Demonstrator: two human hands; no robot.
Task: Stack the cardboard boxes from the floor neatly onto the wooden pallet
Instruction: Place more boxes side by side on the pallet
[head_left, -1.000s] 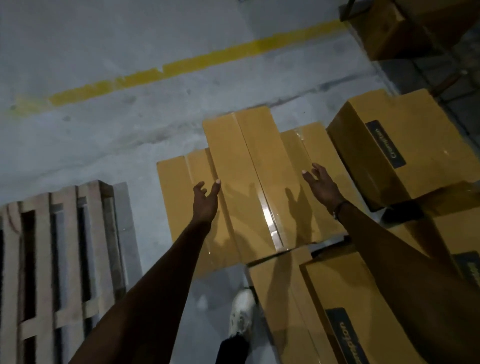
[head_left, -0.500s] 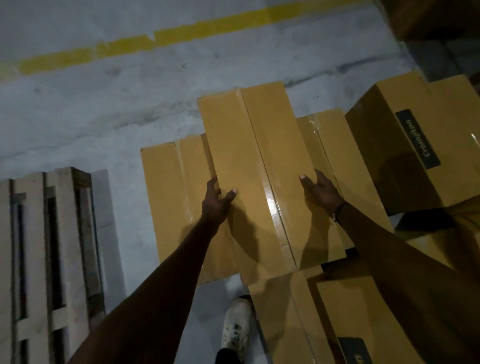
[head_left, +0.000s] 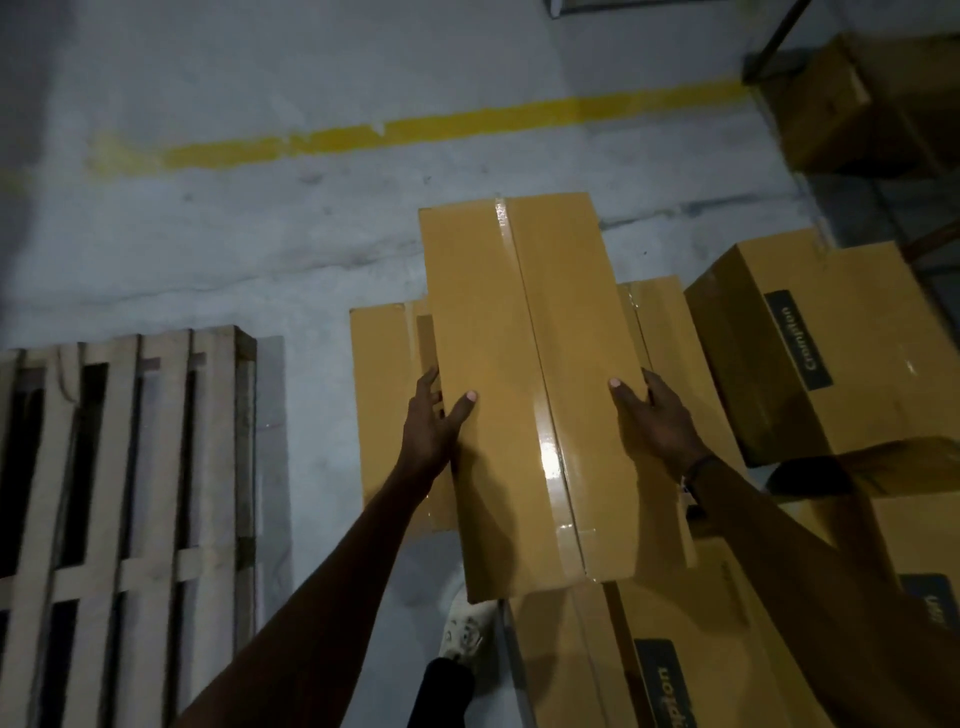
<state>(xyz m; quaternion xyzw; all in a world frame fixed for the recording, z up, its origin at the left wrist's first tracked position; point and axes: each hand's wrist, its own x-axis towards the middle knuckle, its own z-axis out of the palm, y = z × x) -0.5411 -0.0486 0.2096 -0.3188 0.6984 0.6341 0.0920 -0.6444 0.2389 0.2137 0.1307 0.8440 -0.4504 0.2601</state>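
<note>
Floor: grey concrete (head_left: 260, 249) with a yellow painted line (head_left: 415, 127) across the far side; the light is dim, so I read edges with some doubt.
Pallet: wooden pallet (head_left: 104, 493) lies at my left, slats bare in the part I can see, apart from the boxes with a strip of floor between.
Box in hand: long cardboard box (head_left: 524, 384), taped down the middle, held out in front of me over the flat boxes on the floor (head_left: 384, 405).
Left hand: left hand (head_left: 434, 421) grasps the box's left side, thumb on top, fingers down the side.
Right hand: right hand (head_left: 657, 415) grasps the right side the same way, thumb on top.
Slip risk: I judge the hold to be a side squeeze with nothing under the base; the tape looks glossy, and a heavy load could slide down through my palms.
Swing risk: both hands sit toward the near half, so the far end could dip or swing wide as I turn left.
Trip risk: my shoe (head_left: 465, 631) stands just beside a branded box (head_left: 675, 660), and more cartons (head_left: 826, 353) crowd my right; a blind step could catch one.
Placement risk: gaps between slats could catch a corner if I set the box down crooked or short of the edge.
</note>
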